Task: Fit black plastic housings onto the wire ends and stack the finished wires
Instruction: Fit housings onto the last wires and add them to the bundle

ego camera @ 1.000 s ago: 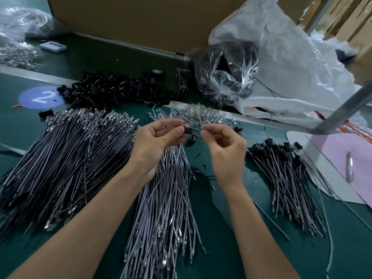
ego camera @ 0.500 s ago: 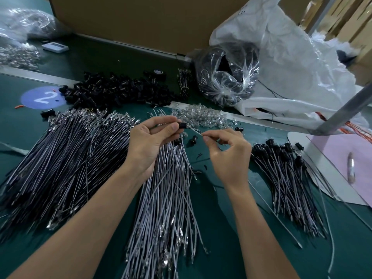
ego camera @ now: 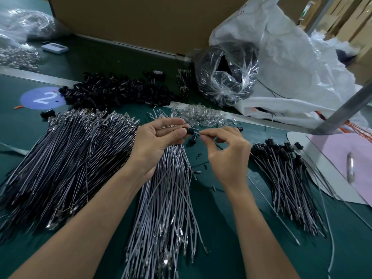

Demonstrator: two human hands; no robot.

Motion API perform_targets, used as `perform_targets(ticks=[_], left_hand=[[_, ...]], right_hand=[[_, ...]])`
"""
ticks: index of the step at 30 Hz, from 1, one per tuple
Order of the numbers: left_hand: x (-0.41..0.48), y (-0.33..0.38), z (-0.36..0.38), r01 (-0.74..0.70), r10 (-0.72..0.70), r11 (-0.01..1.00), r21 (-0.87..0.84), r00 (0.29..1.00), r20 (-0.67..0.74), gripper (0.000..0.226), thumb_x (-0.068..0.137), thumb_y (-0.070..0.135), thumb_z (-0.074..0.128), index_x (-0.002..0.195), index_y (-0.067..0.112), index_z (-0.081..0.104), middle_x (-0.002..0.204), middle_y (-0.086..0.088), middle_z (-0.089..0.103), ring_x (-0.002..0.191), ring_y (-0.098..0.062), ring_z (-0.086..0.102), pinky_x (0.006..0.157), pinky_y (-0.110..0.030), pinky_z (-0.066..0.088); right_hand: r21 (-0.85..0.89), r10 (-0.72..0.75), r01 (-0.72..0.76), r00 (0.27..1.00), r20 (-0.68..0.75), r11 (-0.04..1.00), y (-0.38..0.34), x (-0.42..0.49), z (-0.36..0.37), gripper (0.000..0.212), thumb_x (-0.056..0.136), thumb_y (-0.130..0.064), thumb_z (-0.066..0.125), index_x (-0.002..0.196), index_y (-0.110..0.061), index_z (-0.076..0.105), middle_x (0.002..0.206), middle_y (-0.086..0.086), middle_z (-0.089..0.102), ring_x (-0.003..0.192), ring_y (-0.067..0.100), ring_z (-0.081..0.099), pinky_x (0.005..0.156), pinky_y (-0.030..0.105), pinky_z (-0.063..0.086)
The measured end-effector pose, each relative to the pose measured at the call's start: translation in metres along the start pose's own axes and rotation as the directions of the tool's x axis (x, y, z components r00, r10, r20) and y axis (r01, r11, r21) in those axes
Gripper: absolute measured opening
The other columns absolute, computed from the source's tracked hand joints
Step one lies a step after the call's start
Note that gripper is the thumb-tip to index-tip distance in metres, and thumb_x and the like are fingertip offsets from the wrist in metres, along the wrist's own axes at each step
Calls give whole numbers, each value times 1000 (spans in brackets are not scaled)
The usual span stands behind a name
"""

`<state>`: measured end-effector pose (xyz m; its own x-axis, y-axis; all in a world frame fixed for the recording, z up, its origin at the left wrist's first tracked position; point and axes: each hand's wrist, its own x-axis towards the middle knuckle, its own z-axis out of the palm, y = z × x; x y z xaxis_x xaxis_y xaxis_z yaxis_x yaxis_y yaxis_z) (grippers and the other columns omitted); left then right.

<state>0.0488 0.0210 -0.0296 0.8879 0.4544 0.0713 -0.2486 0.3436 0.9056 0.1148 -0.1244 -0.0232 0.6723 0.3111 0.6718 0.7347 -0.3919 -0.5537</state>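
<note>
Two hands meet over the middle pile: the left hand [ego camera: 157, 143] pinches a black housing [ego camera: 190, 131] between thumb and forefinger. The right hand [ego camera: 229, 158], nipping the wire end [ego camera: 198, 134], has closed the gap of half a second ago and sits just beside the housing's mouth. Insertion looks nearly seated; finished stack [ego camera: 285, 178] lies right, unfitted wires [ego camera: 167, 198] beneath, loose housings [ego camera: 120, 91] beyond.
</note>
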Motion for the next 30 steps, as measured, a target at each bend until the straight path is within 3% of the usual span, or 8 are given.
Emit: perform_targets(ticks=[3, 7, 10, 12, 17, 20, 26, 30], left_hand=[[-1, 0, 1, 21, -21, 1000, 22, 1000, 21, 34, 63, 11, 76, 97, 10, 71, 92, -8, 77, 84, -19, 74, 71, -20, 57], [-3, 0, 3, 15, -15, 1000, 9, 1000, 24, 24, 62, 9, 75, 86, 13, 77, 86, -7, 77, 76, -16, 74, 67, -19, 57], [-2, 1, 1, 26, -26, 1000, 9, 999, 39, 18, 60, 8, 76, 77, 13, 79, 80, -7, 76, 72, -15, 73, 67, -19, 57], [-2, 2, 0, 49, -51, 998, 25, 997, 57, 18, 58, 6, 77, 75, 13, 79, 77, -8, 76, 71, -16, 73, 66, -19, 57], [-2, 3, -2, 89, -91, 995, 36, 994, 57, 17, 58, 9, 79, 73, 14, 79, 77, -9, 76, 72, -18, 74, 63, -19, 57], [-2, 3, -1, 85, -87, 996, 37, 995, 51, 13, 61, 11, 77, 74, 13, 79, 79, -11, 76, 74, -19, 75, 65, -20, 58], [-2, 4, 0, 66, -69, 995, 71, 997, 45, 11, 70, 15, 73, 79, 9, 77, 81, -15, 76, 74, -22, 75, 61, -21, 58], [-2, 4, -2, 29, -24, 989, 142, 999, -36, 18, 74, 17, 72, 86, 4, 72, 77, -12, 75, 70, -23, 74, 58, -23, 58]], right_hand=[[15, -22, 22, 1000, 7, 1000, -2, -1, 1, 9, 78, -5, 78, 84, -11, 76, 80, -5, 68, 77, 15, 57, 73, 12, 42], [98, 43, -50, 997, 72, 994, -1, 0, -1, 18, 78, -6, 79, 94, -12, 76, 81, -3, 70, 76, 14, 63, 75, 18, 49], [115, 23, -38, 991, 129, 993, -2, 1, -2, 27, 75, -5, 80, 102, -12, 76, 82, -6, 67, 74, 8, 61, 77, 15, 48], [116, -1, -16, 990, 141, 993, -3, 2, -1, 27, 75, -4, 80, 101, -11, 77, 84, -6, 67, 78, 12, 64, 78, 17, 50], [79, -47, 37, 990, 133, 996, -2, 1, -1, 25, 74, -4, 81, 99, -8, 77, 85, 0, 71, 79, 20, 66, 77, 22, 52], [51, -75, 70, 991, 113, 996, -4, 0, -1, 21, 76, -7, 81, 96, -8, 77, 83, -3, 68, 76, 19, 63, 74, 17, 49], [-9, -77, 78, 993, 85, 997, -2, -1, -1, 17, 76, -11, 82, 92, -8, 77, 90, 3, 65, 82, 15, 61, 76, 23, 50], [-54, -54, 59, 995, 85, 997, 1, -2, -2, 15, 76, -8, 81, 91, -7, 76, 93, 3, 66, 79, 13, 62, 76, 25, 52]])
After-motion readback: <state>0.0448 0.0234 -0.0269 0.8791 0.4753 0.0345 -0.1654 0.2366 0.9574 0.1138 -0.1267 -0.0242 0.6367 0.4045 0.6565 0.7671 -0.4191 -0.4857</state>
